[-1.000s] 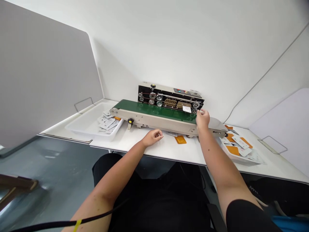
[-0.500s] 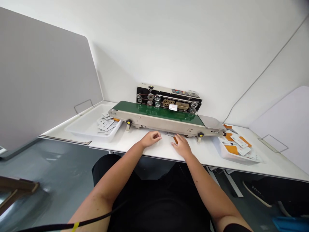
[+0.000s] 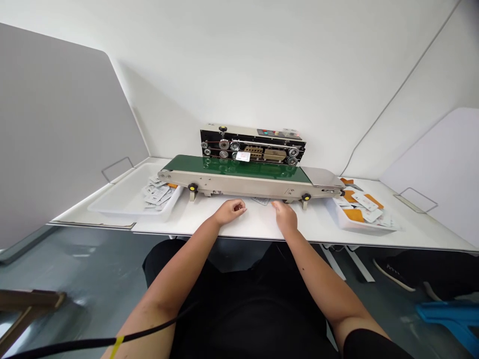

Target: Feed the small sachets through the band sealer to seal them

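My left hand (image 3: 230, 211) rests on the white table with its fingers curled in, and nothing shows between them. To its right, my right hand (image 3: 286, 218) is closed, its fingertips pinching a small orange packet (image 3: 275, 204) that is mostly hidden. Between the hands, a grey printed packet (image 3: 261, 201) lies partly under the front of a band sealing machine. The machine's green conveyor belt (image 3: 239, 168) runs across in front of me. A white packet (image 3: 243, 156) stands at the sealing rollers, above the belt.
A clear plastic bin (image 3: 168, 213) with white packets stands at the left end of the conveyor. Another bin (image 3: 368, 228), with orange and white packets, stands at the right end. A grey partition (image 3: 63, 134) rises at left. Another person's shoe (image 3: 394, 275) shows below the table.
The white packet has travelled left along the rollers. My right hand has gone from spread fingers over the orange packet to a closed pinch. My left hand stays curled. The view has shifted slightly.
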A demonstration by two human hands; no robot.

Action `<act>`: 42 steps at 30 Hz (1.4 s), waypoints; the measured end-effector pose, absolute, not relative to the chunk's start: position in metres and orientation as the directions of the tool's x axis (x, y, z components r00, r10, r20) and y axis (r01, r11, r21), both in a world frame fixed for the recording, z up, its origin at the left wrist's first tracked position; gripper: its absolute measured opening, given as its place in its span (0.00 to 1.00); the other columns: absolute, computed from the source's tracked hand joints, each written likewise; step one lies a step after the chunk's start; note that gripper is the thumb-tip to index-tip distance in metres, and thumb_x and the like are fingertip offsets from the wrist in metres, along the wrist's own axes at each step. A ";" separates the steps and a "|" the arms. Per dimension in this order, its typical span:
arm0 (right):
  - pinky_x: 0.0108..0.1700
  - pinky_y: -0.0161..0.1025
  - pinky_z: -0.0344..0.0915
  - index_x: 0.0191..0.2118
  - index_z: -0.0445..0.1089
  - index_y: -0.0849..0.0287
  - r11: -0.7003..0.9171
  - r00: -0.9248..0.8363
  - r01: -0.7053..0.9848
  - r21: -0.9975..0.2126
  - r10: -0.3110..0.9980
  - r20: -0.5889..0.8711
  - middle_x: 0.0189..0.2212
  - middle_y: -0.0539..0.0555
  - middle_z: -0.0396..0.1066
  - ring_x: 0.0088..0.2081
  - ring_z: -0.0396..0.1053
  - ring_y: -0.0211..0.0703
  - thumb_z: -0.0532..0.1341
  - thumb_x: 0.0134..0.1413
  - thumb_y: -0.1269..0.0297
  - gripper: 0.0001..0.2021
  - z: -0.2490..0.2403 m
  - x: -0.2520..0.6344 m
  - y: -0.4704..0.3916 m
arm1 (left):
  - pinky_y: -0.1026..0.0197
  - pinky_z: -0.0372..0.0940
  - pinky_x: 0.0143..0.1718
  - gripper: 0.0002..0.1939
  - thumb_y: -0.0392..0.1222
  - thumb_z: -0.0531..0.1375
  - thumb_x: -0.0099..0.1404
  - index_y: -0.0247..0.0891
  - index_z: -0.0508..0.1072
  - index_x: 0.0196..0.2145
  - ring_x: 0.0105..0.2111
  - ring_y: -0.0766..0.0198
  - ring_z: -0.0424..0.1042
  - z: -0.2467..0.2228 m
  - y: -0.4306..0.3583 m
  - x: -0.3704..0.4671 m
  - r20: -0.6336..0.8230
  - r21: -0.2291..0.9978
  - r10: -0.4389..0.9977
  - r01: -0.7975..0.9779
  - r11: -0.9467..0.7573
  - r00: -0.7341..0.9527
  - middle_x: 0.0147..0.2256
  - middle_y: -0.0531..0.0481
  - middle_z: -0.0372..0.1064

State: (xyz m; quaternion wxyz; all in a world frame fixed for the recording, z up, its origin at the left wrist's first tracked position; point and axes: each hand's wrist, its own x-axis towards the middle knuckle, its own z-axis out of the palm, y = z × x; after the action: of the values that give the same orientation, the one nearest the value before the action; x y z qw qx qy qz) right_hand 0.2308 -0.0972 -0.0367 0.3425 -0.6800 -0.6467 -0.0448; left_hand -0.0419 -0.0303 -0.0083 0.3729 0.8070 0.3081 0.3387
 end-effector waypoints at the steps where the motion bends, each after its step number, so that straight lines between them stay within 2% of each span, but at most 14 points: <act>1: 0.48 0.46 0.65 0.49 0.75 0.51 0.044 0.234 0.894 -0.447 0.803 0.548 0.43 0.57 0.77 0.46 0.70 0.53 0.49 0.66 0.66 0.18 -0.035 0.233 -0.100 | 0.66 0.57 0.27 0.14 0.51 0.61 0.64 0.36 0.72 0.32 0.26 0.68 0.62 -0.009 -0.030 -0.042 0.320 0.807 0.749 0.246 -0.536 0.581 0.25 0.54 0.65; 4: 0.52 0.50 0.64 0.49 0.76 0.55 0.092 0.357 0.836 -0.541 0.657 0.664 0.44 0.62 0.76 0.48 0.70 0.56 0.48 0.67 0.61 0.19 -0.028 0.233 -0.113 | 0.66 0.58 0.28 0.13 0.50 0.61 0.64 0.36 0.72 0.33 0.26 0.68 0.62 -0.009 -0.030 -0.043 0.323 0.800 0.742 0.248 -0.546 0.588 0.26 0.54 0.66; 6: 0.55 0.51 0.64 0.48 0.76 0.55 0.195 0.329 0.804 -0.562 0.641 0.693 0.43 0.62 0.76 0.48 0.70 0.56 0.49 0.67 0.57 0.19 -0.022 0.226 -0.122 | 0.66 0.58 0.28 0.13 0.50 0.61 0.64 0.36 0.72 0.35 0.26 0.68 0.62 -0.009 -0.030 -0.043 0.331 0.806 0.740 0.233 -0.545 0.586 0.28 0.53 0.67; 10: 0.53 0.48 0.66 0.45 0.77 0.50 0.357 0.119 0.714 -0.602 0.786 0.607 0.43 0.57 0.77 0.46 0.73 0.53 0.53 0.66 0.54 0.16 -0.013 0.197 -0.132 | 0.66 0.61 0.29 0.20 0.50 0.63 0.63 0.37 0.69 0.48 0.26 0.70 0.65 -0.008 -0.032 -0.043 0.356 0.844 0.701 0.109 -0.524 0.617 0.37 0.50 0.70; 13: 0.48 0.45 0.68 0.42 0.77 0.48 0.396 -0.011 0.633 -0.665 0.864 0.503 0.41 0.53 0.78 0.43 0.74 0.50 0.56 0.64 0.55 0.13 -0.012 0.172 -0.128 | 0.66 0.62 0.30 0.25 0.50 0.64 0.63 0.37 0.67 0.53 0.27 0.69 0.67 -0.010 -0.033 -0.043 0.320 0.883 0.666 0.043 -0.468 0.674 0.35 0.50 0.71; 17: 0.43 0.42 0.68 0.39 0.76 0.50 0.357 0.013 0.517 -0.778 0.905 0.425 0.37 0.51 0.78 0.39 0.74 0.48 0.58 0.61 0.55 0.10 -0.020 0.153 -0.117 | 0.67 0.62 0.30 0.22 0.49 0.64 0.62 0.36 0.70 0.50 0.26 0.69 0.67 -0.011 -0.034 -0.043 0.256 0.920 0.658 0.031 -0.390 0.708 0.27 0.55 0.69; 20: 0.41 0.41 0.68 0.39 0.75 0.53 0.288 0.065 0.429 -0.856 0.935 0.347 0.36 0.51 0.77 0.38 0.74 0.46 0.60 0.58 0.53 0.11 -0.029 0.150 -0.110 | 0.67 0.61 0.27 0.22 0.50 0.62 0.64 0.35 0.69 0.52 0.23 0.70 0.65 -0.009 -0.035 -0.044 0.226 0.942 0.651 0.006 -0.334 0.724 0.28 0.55 0.68; 23: 0.37 0.39 0.68 0.39 0.72 0.54 0.239 0.053 0.358 -0.903 0.960 0.276 0.32 0.50 0.75 0.33 0.73 0.44 0.62 0.56 0.50 0.13 -0.035 0.152 -0.107 | 0.66 0.62 0.28 0.25 0.52 0.63 0.64 0.34 0.69 0.52 0.24 0.70 0.66 -0.006 -0.036 -0.043 0.224 0.948 0.638 -0.012 -0.319 0.737 0.28 0.54 0.69; 29: 0.33 0.36 0.66 0.38 0.69 0.54 0.203 0.011 0.198 -0.959 0.978 0.210 0.29 0.48 0.72 0.29 0.71 0.40 0.64 0.53 0.48 0.15 -0.040 0.156 -0.105 | 0.68 0.60 0.26 0.21 0.56 0.67 0.59 0.33 0.74 0.38 0.24 0.70 0.66 -0.007 -0.036 -0.039 0.190 0.953 0.656 0.023 -0.301 0.730 0.27 0.52 0.70; 32: 0.33 0.36 0.66 0.38 0.69 0.54 0.190 0.022 0.113 -0.975 0.981 0.194 0.28 0.48 0.71 0.29 0.70 0.40 0.65 0.53 0.48 0.16 -0.041 0.157 -0.103 | 0.68 0.60 0.25 0.21 0.56 0.68 0.58 0.34 0.72 0.35 0.22 0.71 0.65 -0.010 -0.033 -0.038 0.189 0.960 0.704 0.021 -0.279 0.684 0.25 0.54 0.69; 34: 0.36 0.37 0.67 0.41 0.69 0.55 0.190 0.023 0.037 -0.981 0.981 0.191 0.32 0.50 0.73 0.32 0.72 0.42 0.66 0.52 0.48 0.17 -0.041 0.157 -0.103 | 0.68 0.61 0.25 0.22 0.56 0.68 0.58 0.34 0.70 0.35 0.21 0.71 0.67 -0.011 -0.030 -0.039 0.207 0.964 0.748 -0.004 -0.264 0.631 0.24 0.55 0.68; 36: 0.39 0.39 0.69 0.44 0.70 0.55 0.192 0.019 -0.013 -0.981 0.981 0.192 0.37 0.53 0.75 0.36 0.73 0.44 0.67 0.51 0.48 0.20 -0.041 0.158 -0.101 | 0.67 0.63 0.25 0.23 0.56 0.69 0.56 0.35 0.67 0.35 0.22 0.70 0.69 -0.012 -0.028 -0.039 0.224 0.969 0.783 -0.048 -0.242 0.580 0.25 0.55 0.68; 38: 0.39 0.39 0.69 0.46 0.71 0.56 0.186 0.028 0.005 -0.982 0.982 0.186 0.40 0.54 0.76 0.38 0.73 0.45 0.67 0.52 0.47 0.21 -0.042 0.159 -0.100 | 0.66 0.65 0.26 0.25 0.55 0.70 0.55 0.36 0.65 0.36 0.23 0.69 0.71 -0.012 -0.027 -0.039 0.218 0.975 0.785 -0.091 -0.203 0.579 0.28 0.54 0.69; 42: 0.34 0.38 0.66 0.48 0.73 0.55 0.137 -0.034 0.053 -0.989 0.990 0.136 0.37 0.53 0.76 0.34 0.72 0.44 0.64 0.55 0.44 0.22 -0.043 0.160 -0.098 | 0.65 0.67 0.30 0.27 0.53 0.69 0.58 0.38 0.65 0.47 0.29 0.67 0.73 -0.010 -0.032 -0.042 0.202 0.977 0.669 -0.099 -0.188 0.715 0.34 0.52 0.70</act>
State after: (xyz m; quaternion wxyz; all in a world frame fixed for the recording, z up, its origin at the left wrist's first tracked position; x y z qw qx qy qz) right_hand 0.1603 -0.0980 -0.0429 0.5113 -0.4705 -0.5543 0.4582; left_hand -0.0415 -0.0321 -0.0097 0.6039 0.7021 0.2029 0.3182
